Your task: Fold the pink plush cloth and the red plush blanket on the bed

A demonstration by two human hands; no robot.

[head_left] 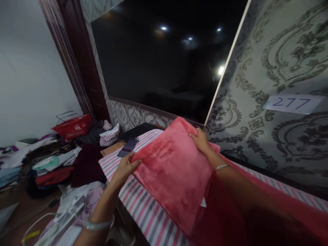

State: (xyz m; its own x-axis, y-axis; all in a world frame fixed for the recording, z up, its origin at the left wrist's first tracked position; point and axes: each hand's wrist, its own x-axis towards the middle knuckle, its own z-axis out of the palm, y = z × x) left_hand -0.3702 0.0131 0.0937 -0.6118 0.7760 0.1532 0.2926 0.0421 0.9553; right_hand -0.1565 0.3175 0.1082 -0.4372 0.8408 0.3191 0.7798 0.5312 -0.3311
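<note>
A plush pink-red blanket, folded into a thick rectangle, is stretched between my two hands above a striped cloth. My left hand pinches its left corner between thumb and fingers. At the upper right, my right hand grips the far edge, thumb on top. A small white tag pokes out from the blanket's lower right side. More pink-red fabric runs off to the right beneath my right forearm. Each wrist wears a bangle.
A phone lies on the striped cloth's far left part. Heaped clothes and a red bag are on the left. A power strip sits at lower left. Behind stand a large dark screen and a patterned wall with a "277" paper.
</note>
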